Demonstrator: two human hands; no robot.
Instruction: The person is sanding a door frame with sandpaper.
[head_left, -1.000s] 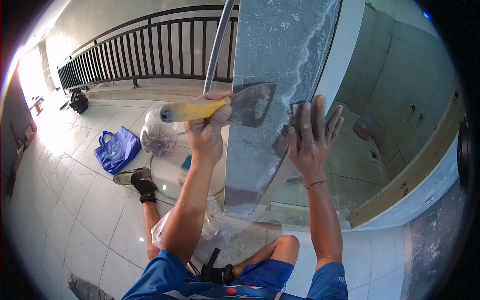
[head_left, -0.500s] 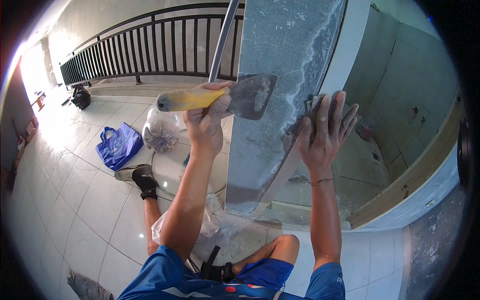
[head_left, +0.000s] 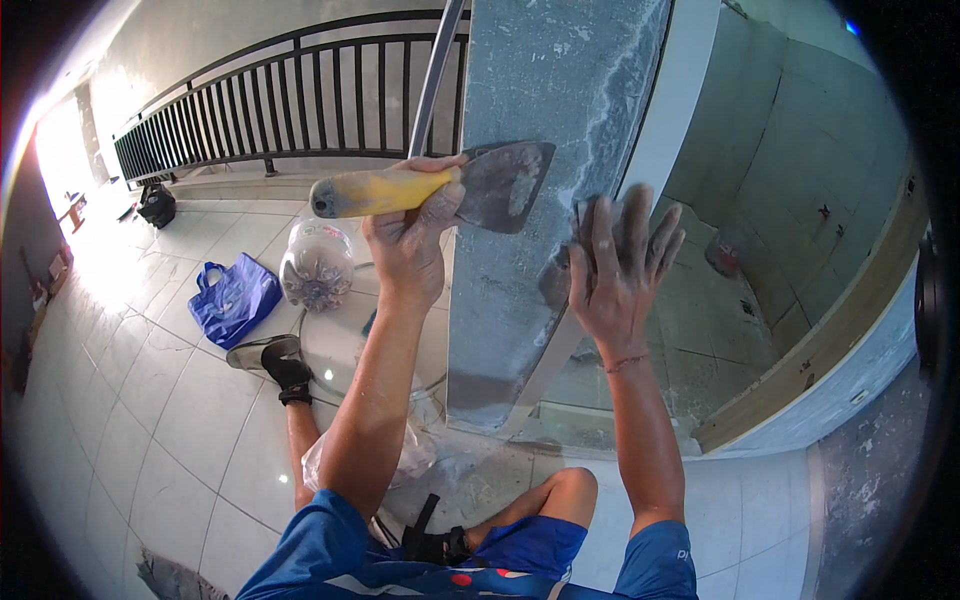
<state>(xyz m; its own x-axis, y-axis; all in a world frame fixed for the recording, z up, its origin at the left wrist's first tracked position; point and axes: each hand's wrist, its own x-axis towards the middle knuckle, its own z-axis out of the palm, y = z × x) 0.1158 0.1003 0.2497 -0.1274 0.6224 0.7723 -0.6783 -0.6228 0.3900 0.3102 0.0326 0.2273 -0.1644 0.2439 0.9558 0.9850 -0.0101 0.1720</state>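
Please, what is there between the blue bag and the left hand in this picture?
In the head view, a clear plastic bottle appears between the blue bag and the left hand.

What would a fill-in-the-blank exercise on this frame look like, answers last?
The left hand grips a putty knife whose handle is mainly ____.
The putty knife's blade points toward the picture's ____ side.
The right hand, at the edge of the grey pillar, has fingers pointing mostly ____.
The blue bag lies at the picture's ____ side.
Missing words: yellow; right; upward; left.
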